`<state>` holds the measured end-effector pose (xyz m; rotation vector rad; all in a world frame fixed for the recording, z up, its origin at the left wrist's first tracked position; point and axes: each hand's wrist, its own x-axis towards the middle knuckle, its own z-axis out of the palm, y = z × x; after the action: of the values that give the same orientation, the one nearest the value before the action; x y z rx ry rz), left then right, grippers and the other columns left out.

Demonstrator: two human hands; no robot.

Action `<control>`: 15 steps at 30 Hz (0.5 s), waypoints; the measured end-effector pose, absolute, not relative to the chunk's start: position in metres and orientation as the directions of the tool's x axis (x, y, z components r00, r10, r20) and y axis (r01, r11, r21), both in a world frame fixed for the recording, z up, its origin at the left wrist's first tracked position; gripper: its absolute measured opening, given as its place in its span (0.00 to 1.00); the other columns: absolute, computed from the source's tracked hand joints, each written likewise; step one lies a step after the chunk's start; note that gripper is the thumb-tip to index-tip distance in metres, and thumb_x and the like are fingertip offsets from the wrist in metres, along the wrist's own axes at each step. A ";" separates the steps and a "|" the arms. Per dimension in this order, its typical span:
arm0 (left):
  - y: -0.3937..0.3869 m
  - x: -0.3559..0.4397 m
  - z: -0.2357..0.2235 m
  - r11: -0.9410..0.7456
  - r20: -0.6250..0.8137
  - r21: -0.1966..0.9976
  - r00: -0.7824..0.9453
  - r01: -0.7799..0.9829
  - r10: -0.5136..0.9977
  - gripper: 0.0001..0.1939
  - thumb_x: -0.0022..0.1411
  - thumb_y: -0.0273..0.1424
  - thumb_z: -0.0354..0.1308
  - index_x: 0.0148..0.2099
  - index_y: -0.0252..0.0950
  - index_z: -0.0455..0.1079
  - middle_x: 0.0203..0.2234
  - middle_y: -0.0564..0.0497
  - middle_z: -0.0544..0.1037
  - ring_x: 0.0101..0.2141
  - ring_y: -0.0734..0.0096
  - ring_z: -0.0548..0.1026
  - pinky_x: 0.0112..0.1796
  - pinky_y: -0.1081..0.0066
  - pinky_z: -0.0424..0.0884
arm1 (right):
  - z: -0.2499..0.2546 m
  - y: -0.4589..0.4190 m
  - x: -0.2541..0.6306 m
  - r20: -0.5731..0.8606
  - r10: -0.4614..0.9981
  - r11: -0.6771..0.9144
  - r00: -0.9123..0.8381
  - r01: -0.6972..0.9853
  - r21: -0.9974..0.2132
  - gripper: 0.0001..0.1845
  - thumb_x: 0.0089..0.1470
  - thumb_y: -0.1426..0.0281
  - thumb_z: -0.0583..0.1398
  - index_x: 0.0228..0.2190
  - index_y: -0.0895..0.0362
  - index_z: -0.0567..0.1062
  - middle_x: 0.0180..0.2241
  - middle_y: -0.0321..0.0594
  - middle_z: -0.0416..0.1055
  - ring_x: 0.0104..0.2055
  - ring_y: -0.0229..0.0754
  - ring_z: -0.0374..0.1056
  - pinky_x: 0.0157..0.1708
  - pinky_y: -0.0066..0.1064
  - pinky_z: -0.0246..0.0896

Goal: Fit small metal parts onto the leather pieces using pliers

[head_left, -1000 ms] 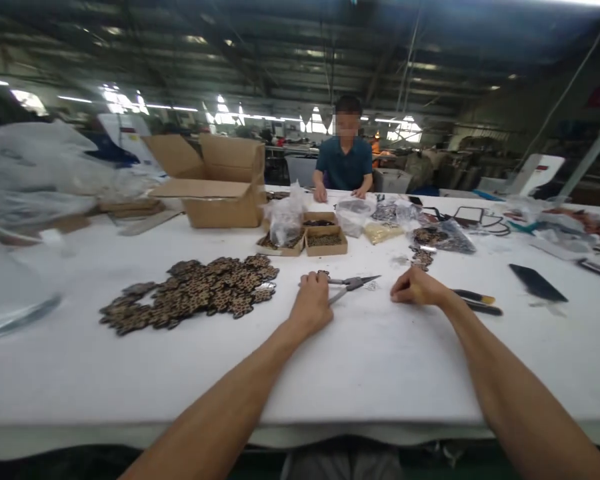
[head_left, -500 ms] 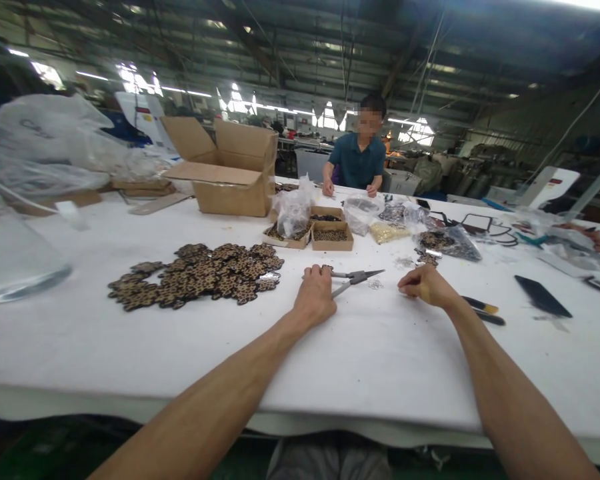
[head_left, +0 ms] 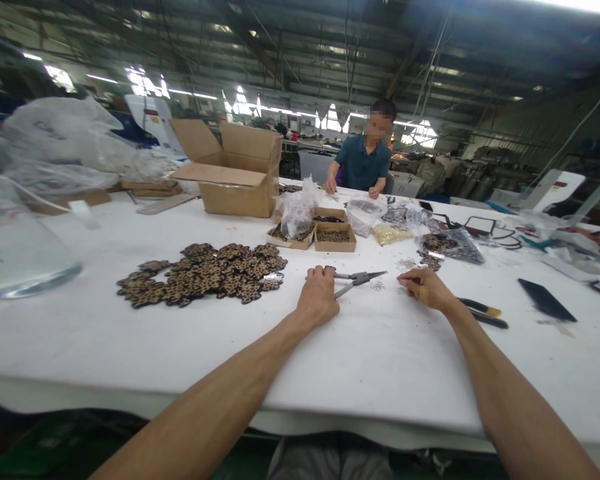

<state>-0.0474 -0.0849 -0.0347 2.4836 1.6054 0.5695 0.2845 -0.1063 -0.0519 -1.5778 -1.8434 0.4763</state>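
Observation:
My left hand (head_left: 318, 293) is closed around the handle end of grey pliers (head_left: 363, 277), whose handles are spread and whose jaws point right. A small dark patterned bit (head_left: 331, 269) shows by its fingertips; whether the fingers hold it is unclear. Just beyond the pliers' tip, thin metal rings (head_left: 377, 285) lie loose on the white table (head_left: 360, 360). To their right, my right hand (head_left: 425, 287) pinches thumb and fingers together near the tabletop, with a yellowish wrap on one finger. Whatever it holds is too small to name. Leopard-print pieces (head_left: 205, 273) lie heaped left of my left hand.
Black-and-yellow handled pliers (head_left: 483, 312) lie beside my right wrist, and a dark phone-like slab (head_left: 547, 300) farther right. Small cardboard trays (head_left: 335, 247), plastic bags (head_left: 300, 207) and an open carton (head_left: 237, 197) stand beyond. Across the table, a person (head_left: 363, 163) works with both hands.
The whole view has shifted slightly to the right. My hands and the pliers keep almost the same places on the table; the person opposite leans a little differently.

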 end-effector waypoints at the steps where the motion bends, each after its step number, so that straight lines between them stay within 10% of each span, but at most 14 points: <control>1: -0.085 -0.048 -0.034 -0.420 0.238 0.310 0.358 0.853 0.903 0.37 0.44 0.20 0.61 0.60 0.35 0.61 0.51 0.41 0.67 0.52 0.54 0.64 0.51 0.62 0.68 | -0.051 -0.106 0.287 0.250 0.968 0.186 -0.026 0.742 -0.644 0.19 0.55 0.61 0.62 0.39 0.62 0.84 0.25 0.47 0.78 0.26 0.45 0.71 0.27 0.33 0.65; 9: -0.084 -0.047 -0.034 -0.409 0.237 0.325 0.345 0.853 0.908 0.37 0.44 0.21 0.62 0.59 0.35 0.62 0.51 0.41 0.67 0.52 0.54 0.64 0.51 0.62 0.68 | -0.056 -0.103 0.270 0.194 0.978 0.173 -0.069 0.786 -0.593 0.10 0.47 0.67 0.65 0.31 0.59 0.84 0.27 0.44 0.81 0.30 0.47 0.75 0.33 0.33 0.68; 15: -0.082 -0.047 -0.039 -0.399 0.264 0.341 0.321 0.851 0.910 0.38 0.44 0.21 0.61 0.60 0.36 0.62 0.51 0.42 0.67 0.52 0.54 0.65 0.51 0.62 0.67 | -0.053 -0.085 0.274 0.454 0.887 0.205 0.088 0.806 -0.555 0.16 0.56 0.67 0.59 0.40 0.58 0.83 0.40 0.48 0.82 0.41 0.50 0.77 0.44 0.36 0.69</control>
<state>-0.0470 -0.0821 -0.0388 2.4363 1.6357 0.6321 0.2740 -0.0848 -0.0527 -1.6001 -1.7148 0.1332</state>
